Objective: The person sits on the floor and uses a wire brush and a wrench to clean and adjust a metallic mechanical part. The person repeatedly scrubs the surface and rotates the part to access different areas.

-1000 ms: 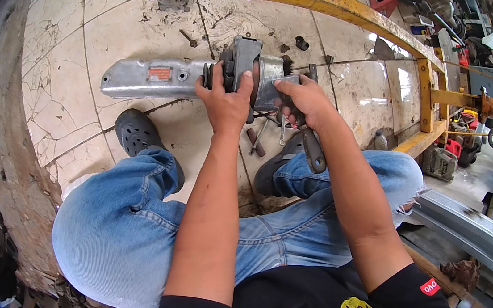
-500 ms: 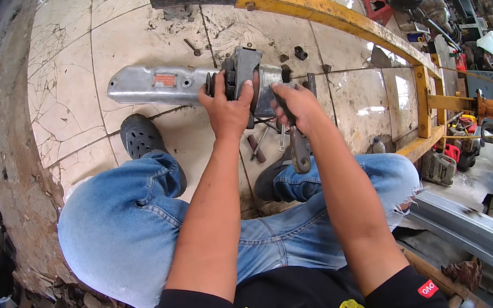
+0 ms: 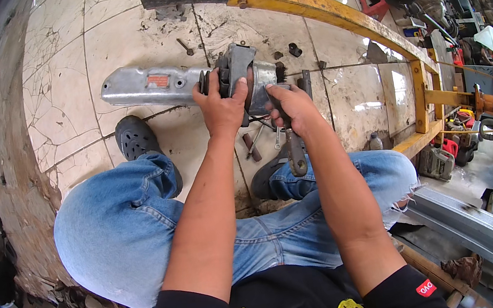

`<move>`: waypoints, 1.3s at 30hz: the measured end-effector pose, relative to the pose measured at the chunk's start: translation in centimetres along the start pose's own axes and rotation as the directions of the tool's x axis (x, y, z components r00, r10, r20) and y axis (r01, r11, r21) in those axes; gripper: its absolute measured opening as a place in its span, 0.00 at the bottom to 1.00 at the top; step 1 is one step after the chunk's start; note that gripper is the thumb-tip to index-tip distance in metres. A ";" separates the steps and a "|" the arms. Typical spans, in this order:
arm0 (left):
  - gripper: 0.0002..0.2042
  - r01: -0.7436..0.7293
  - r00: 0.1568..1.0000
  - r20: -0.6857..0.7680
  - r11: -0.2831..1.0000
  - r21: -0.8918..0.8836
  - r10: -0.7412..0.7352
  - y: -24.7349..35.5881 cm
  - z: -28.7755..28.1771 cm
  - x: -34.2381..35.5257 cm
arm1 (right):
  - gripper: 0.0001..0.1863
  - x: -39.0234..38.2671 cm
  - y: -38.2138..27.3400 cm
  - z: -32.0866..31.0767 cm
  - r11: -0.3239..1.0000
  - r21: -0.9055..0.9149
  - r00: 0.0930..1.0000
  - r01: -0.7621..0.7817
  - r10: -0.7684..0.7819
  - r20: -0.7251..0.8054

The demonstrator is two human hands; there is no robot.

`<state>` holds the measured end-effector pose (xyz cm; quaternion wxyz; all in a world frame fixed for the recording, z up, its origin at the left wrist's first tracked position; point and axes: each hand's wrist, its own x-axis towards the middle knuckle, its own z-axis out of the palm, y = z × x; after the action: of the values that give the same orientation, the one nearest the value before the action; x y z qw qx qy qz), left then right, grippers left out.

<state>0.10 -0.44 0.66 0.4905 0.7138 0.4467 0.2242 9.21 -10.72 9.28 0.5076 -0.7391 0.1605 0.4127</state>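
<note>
My left hand [image 3: 222,108] is closed around a grey cast-metal part [image 3: 241,62] with dark ribbed pieces on its left side. A silvery curved section [image 3: 262,84] lies at its right side, with dark bristle-like matter [image 3: 280,72] beyond. My right hand [image 3: 293,107] grips a hand tool [image 3: 297,156] by its dark handle, whose holed end points toward me. The tool's working end is hidden by my fingers and the part. Left of the part, a long silver metal cover [image 3: 141,88] with an orange label rests on the tiles.
A wrench [image 3: 277,139] and a short brown rod [image 3: 252,147] lie between my feet. Beyond are a bolt [image 3: 185,47] and a small black piece [image 3: 295,50]. A yellow steel frame [image 3: 321,10] arches across the far side and right. Metal channels [image 3: 461,222] lie lower right.
The whole view has shifted slightly, with things sitting a little further left. The tool's handle end has swung a bit toward the left. Both hands keep their holds.
</note>
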 end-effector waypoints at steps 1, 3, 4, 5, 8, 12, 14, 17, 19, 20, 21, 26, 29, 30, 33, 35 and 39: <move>0.33 0.008 1.000 0.006 1.000 -0.006 -0.008 0.0 0.0 0.1 | 0.14 0.0 -0.1 0.2 1.000 0.007 1.000 -0.005 0.005 0.006; 0.33 0.025 1.000 0.015 1.000 -0.016 -0.025 0.1 -0.2 0.2 | 0.14 0.8 -0.3 0.7 0.999 0.044 1.000 -0.012 0.013 -0.014; 0.33 0.017 1.000 0.010 1.000 -0.005 -0.017 0.2 -0.1 0.2 | 0.14 1.0 -0.3 0.9 0.998 0.062 1.000 -0.016 0.017 -0.022; 0.33 0.010 1.000 0.006 1.000 0.005 -0.010 0.3 0.2 0.1 | 0.14 1.0 -0.3 0.6 0.998 0.060 1.000 -0.013 0.014 -0.017; 0.33 0.015 1.000 -0.001 1.000 0.003 -0.015 0.1 -0.1 0.2 | 0.14 0.3 0.0 0.3 1.000 0.030 1.000 -0.010 0.009 0.013; 0.33 0.012 1.000 0.005 1.000 0.006 -0.012 0.4 0.0 0.1 | 0.14 0.3 0.4 0.1 1.000 0.031 1.000 -0.005 0.005 0.004; 0.33 0.032 0.999 0.019 0.999 0.003 -0.032 0.5 0.0 0.1 | 0.14 1.1 0.4 0.0 0.996 0.081 1.000 -0.027 0.027 -0.003; 0.33 0.044 0.999 0.027 0.999 0.002 -0.044 0.7 0.0 0.0 | 0.14 1.6 -0.1 0.1 0.991 0.128 0.999 -0.039 0.037 0.017; 0.34 0.054 0.998 0.025 0.999 0.000 -0.054 0.6 -0.2 0.0 | 0.15 0.9 0.1 0.2 0.997 0.079 1.000 -0.001 0.000 0.013; 0.34 0.055 0.998 0.021 0.998 -0.007 -0.055 0.5 -0.3 0.1 | 0.15 0.4 0.3 0.3 0.998 0.047 0.999 0.042 -0.042 -0.012; 0.34 0.055 0.998 0.019 0.998 -0.016 -0.055 0.4 -0.3 0.1 | 0.15 -0.5 0.4 0.6 0.996 0.014 0.996 0.086 -0.085 -0.038; 0.34 0.027 1.000 0.008 1.000 0.010 -0.027 0.2 0.1 0.0 | 0.15 -0.3 1.7 0.8 0.947 -0.081 0.930 0.312 -0.322 -0.176; 0.33 0.041 0.999 0.015 0.999 -0.009 -0.041 0.3 0.1 0.0 | 0.16 -0.5 2.0 1.8 0.907 -0.185 0.903 0.379 -0.406 -0.139; 0.33 0.042 0.999 0.016 0.999 -0.012 -0.042 0.2 0.1 0.1 | 0.16 -0.3 2.0 1.7 0.904 -0.185 0.894 0.385 -0.415 -0.168; 0.35 0.019 1.000 -0.016 0.999 0.028 -0.018 0.0 0.2 0.1 | 0.16 0.0 1.8 1.4 0.915 -0.157 0.885 0.371 -0.400 -0.240; 0.35 -0.007 1.000 -0.022 1.000 0.018 0.008 -0.3 0.3 0.3 | 0.16 0.0 1.6 1.5 0.908 -0.194 0.887 0.371 -0.408 -0.214; 0.35 0.025 1.000 -0.015 0.999 0.027 -0.025 -0.3 0.3 0.2 | 0.16 0.0 1.3 1.1 0.921 -0.169 0.897 0.352 -0.384 -0.222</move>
<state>0.31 -0.33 0.22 0.4802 0.7130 0.4623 0.2173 7.87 -10.31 8.33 0.5052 -0.8322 0.0544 0.2217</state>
